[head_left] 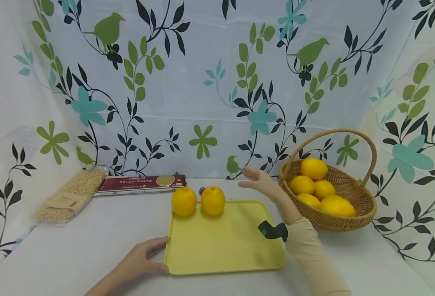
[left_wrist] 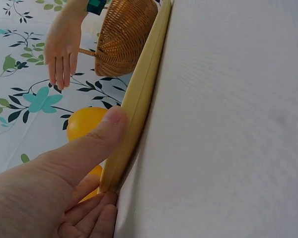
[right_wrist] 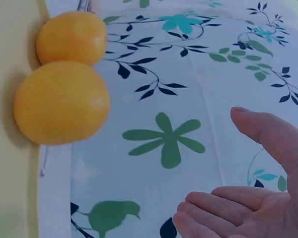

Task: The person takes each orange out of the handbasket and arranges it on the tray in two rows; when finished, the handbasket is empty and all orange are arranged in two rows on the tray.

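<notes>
A yellow tray (head_left: 224, 246) lies on the white table, with two oranges (head_left: 184, 202) (head_left: 212, 201) side by side at its back left corner. My left hand (head_left: 143, 257) is at the tray's left side. In the left wrist view, its thumb (left_wrist: 114, 119) rests against the tray's edge and the fingertips touch further along. My right hand (head_left: 262, 183) is raised beyond the tray's back right corner, holding nothing, its fingers extended and thumb apart. It is left of a wicker basket (head_left: 365, 205) that holds several yellow fruits (head_left: 337, 205).
At the back left lie a clear bag of pale grains (head_left: 74, 189) and a dark red spaghetti packet (head_left: 139, 185). A small purple object (head_left: 201, 190) shows behind the oranges. A patterned cloth (head_left: 187, 82) hangs behind the table. The basket's handle (head_left: 350, 131) arches high.
</notes>
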`<state>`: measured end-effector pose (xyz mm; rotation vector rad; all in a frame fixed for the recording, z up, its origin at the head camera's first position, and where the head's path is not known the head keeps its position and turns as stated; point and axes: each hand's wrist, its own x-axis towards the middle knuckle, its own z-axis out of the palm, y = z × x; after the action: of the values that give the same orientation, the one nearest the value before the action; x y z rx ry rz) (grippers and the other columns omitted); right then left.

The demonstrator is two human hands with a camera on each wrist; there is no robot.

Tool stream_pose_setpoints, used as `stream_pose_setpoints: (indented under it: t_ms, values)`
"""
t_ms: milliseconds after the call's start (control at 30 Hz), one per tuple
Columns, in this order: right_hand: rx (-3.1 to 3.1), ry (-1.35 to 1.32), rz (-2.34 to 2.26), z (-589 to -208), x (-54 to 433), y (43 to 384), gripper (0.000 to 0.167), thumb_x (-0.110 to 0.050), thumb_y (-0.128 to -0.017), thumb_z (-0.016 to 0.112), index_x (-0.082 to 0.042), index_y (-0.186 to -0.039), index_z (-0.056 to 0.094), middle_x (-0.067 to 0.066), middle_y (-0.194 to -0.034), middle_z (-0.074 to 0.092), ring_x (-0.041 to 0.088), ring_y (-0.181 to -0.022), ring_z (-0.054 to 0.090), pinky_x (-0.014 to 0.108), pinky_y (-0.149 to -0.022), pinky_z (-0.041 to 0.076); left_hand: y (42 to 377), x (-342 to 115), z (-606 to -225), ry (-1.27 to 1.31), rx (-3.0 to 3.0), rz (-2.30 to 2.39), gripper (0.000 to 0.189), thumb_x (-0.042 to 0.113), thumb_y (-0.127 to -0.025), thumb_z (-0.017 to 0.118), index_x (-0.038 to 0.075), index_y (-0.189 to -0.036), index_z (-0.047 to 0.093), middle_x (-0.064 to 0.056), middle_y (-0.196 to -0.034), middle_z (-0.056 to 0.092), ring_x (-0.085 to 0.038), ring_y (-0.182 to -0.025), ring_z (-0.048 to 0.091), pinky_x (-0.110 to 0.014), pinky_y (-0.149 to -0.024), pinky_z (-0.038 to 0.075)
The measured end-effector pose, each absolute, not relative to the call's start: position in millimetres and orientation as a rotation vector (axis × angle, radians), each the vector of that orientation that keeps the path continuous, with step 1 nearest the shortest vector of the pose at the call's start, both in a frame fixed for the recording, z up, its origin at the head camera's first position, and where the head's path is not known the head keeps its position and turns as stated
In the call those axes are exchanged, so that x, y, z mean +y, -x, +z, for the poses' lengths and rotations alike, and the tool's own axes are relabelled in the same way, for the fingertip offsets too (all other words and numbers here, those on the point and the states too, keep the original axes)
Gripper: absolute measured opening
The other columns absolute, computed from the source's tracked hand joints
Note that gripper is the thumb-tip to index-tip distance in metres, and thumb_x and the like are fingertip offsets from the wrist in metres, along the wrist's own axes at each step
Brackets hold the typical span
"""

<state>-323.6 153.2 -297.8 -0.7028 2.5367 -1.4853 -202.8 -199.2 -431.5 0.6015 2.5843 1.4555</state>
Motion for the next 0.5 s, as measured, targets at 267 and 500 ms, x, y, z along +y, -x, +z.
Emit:
stream_pose_setpoints:
  t_ms: [267, 500]
  values:
    - [2.634, 0.680, -1.400, -266.6, 194.5, 321.6, 0.072, -0.027, -0.084, 0.064, 0.002, -0.138, 0.026, 0.018, -0.139, 0.031, 0.028, -0.126, 0.030, 0.043, -0.104, 0.026, 202.6, -200.6, -431.4, -0.595, 2.598, 1.459, 0.079, 0.031, -0.062, 0.080, -0.007, -0.124, 0.047, -0.024, -0.126, 0.045, -0.038, -0.114, 0.043, -0.042, -0.093, 0.038]
    - [2.757, 0.596, -1.305, -238.2, 250.4, 320.3, 0.058, -0.032, -0.087, 0.058, 0.000, -0.132, 0.040, 0.018, -0.130, 0.044, 0.030, -0.118, 0.041, 0.046, -0.099, 0.033, 201.0, -199.8, -432.4, -0.602, 2.600, 1.450, 0.078, 0.031, -0.062, 0.079, -0.007, -0.123, 0.047, -0.024, -0.126, 0.045, -0.038, -0.114, 0.043, -0.042, -0.093, 0.039]
